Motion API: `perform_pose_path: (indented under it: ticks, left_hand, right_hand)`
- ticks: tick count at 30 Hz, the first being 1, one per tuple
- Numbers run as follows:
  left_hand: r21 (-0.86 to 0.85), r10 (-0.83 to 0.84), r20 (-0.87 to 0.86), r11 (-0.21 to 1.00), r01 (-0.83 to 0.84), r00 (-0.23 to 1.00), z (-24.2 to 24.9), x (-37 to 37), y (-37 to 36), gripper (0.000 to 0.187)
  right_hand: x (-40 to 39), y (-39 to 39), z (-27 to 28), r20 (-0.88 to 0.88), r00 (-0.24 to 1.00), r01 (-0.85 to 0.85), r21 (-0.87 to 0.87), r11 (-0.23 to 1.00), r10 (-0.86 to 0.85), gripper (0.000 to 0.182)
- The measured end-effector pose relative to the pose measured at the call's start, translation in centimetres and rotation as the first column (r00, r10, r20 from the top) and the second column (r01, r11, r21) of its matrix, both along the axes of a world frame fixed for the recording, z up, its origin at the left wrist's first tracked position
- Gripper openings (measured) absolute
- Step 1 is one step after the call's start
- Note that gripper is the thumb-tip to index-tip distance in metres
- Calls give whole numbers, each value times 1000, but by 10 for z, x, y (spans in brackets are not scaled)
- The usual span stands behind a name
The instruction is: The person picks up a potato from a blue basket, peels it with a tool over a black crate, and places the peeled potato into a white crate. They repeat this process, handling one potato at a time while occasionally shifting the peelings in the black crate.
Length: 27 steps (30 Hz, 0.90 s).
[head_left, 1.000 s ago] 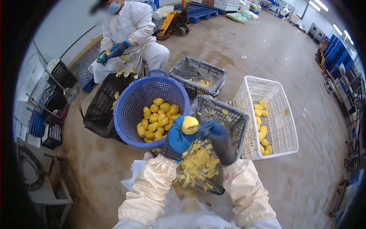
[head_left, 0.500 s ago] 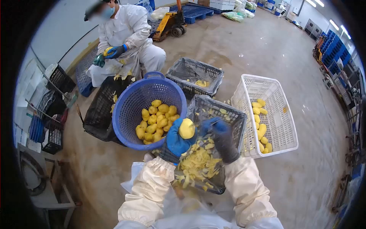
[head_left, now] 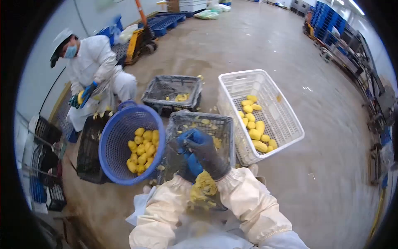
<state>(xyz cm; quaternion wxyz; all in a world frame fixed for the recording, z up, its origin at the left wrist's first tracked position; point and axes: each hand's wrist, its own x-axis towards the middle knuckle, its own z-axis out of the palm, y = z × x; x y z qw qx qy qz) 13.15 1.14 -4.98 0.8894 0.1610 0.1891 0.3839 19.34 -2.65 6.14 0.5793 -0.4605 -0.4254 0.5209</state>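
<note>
Both my hands wear blue gloves with dark cuffs and meet over a black, plastic-lined crate (head_left: pixel 230 128). My right hand (head_left: pixel 203 147) lies across the front with its fingers curled in; what they hold cannot be made out. Behind and below it, my left hand (head_left: pixel 194 165) shows only a patch of blue glove, its fingers hidden. No potato is visible at the hands. A heap of yellow potato peels (head_left: pixel 204 187) lies just below my wrists. Left of the hands, a blue round basket (head_left: pixel 108 143) holds several yellow potatoes (head_left: pixel 142 154).
A white crate (head_left: pixel 286 124) with several peeled potatoes (head_left: pixel 259 126) stands at right. Beyond my crate is another black crate (head_left: pixel 151 96) with peels. A co-worker (head_left: pixel 97 62) sits at far left, holding a potato over a dark crate (head_left: pixel 88 155). A pallet jack (head_left: pixel 134 43) stands behind.
My view has swung right, so things sit further left. My hands have come together; the right now covers the left, and the potato seen in my left hand is out of sight.
</note>
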Motion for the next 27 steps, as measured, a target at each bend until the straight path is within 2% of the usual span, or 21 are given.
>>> perform_pose_path:
  ticks: [3,4,6,7,9,10,11,12,13,14,15,16,18,19,20,22,23,24,25,26,27]
  left_hand:
    - [-107,113,-250,984,-143,962,-3,66,-18,45]
    - [-136,153,-336,968,-209,929,-4,74,-19,48]
    - [-66,-129,-44,990,126,991,34,64,-23,50]
    - [-73,-98,-43,993,95,994,-38,36,-17,50]
    - [189,-151,235,976,107,960,-137,55,40,52]
    - [185,-83,228,982,41,970,-124,25,43,52]
    - [661,-1,-307,719,213,952,-90,-11,41,47]
    - [742,332,-670,319,590,664,-47,-48,37,44]
    - [587,864,-245,-230,776,441,7,-80,29,40]
    - [587,883,-251,-187,788,397,3,-111,44,40]
    - [777,734,-375,-84,624,566,-9,-141,63,36]
    - [900,540,-399,76,430,741,-23,-170,81,33]
    - [766,551,-582,618,176,599,-61,-224,117,28]
    - [732,666,-663,476,488,344,-62,-256,138,25]
    - [550,781,-619,354,757,84,-65,-288,159,23]
    - [177,859,-510,151,973,-40,-140,-336,197,24]
    - [184,855,-517,156,970,-40,-172,-355,203,24]
    - [74,804,-592,122,990,-55,-200,-371,206,20]
    - [-31,747,-661,72,997,-75,-211,-375,204,20]
    - [-21,741,-668,71,997,-67,-223,-377,202,20]
    - [-60,622,-772,128,990,-128,-219,-375,197,25]
  right_hand:
    - [8,6,-4,-277,960,-46,6,999,46,16]
    - [11,6,-5,-274,961,-46,1,999,44,16]
    - [16,2,8,-302,953,22,14,1000,-17,13]
    - [20,-4,17,-4,996,84,82,993,-84,11]
    - [20,-5,12,31,995,83,206,975,-91,10]
    - [18,-2,3,-123,990,88,144,986,-70,12]
    - [14,-3,3,-127,990,81,115,990,-66,14]
    - [13,-2,3,-128,990,76,86,993,-65,16]
    - [16,0,-3,-111,992,67,11,998,-65,14]
    - [12,0,3,-121,991,62,26,998,-58,15]
    - [9,0,10,-121,992,31,42,999,-26,15]
    - [4,0,11,102,990,95,45,994,-99,16]
    - [-2,4,9,26,995,97,-85,992,-95,17]
    - [-6,5,5,31,996,82,-92,992,-79,17]
    - [-10,7,1,79,992,109,-85,990,-102,18]
    - [-15,14,-5,133,984,130,-83,988,-118,18]
    - [-16,19,-7,133,986,124,-137,983,-105,19]
    - [-18,24,-9,132,987,120,-192,974,-95,19]
    - [-22,27,-10,45,991,130,-258,957,-123,19]
    - [-22,31,-15,57,991,133,-265,955,-123,19]
    - [-22,35,-19,25,993,113,-302,947,-111,19]
